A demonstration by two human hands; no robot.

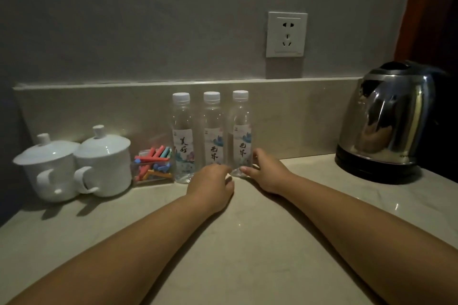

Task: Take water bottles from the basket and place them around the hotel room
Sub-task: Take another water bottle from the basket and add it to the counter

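Note:
Three clear water bottles with white caps and printed labels stand in a row against the backsplash: the left bottle (183,141), the middle bottle (212,131) and the right bottle (241,131). My right hand (266,172) pinches the base of the right bottle, thumb in front and fingers behind. My left hand (212,187) rests on the counter in front of the middle bottle and hides its base. Its curled fingertips reach the right bottle's left side; whether it grips anything is hidden. No basket is in view.
Two white lidded cups (74,166) stand at the left beside a clear box of coloured sachets (153,164). A steel electric kettle (386,121) sits at the right. A wall socket (286,34) is above the beige stone counter (247,242).

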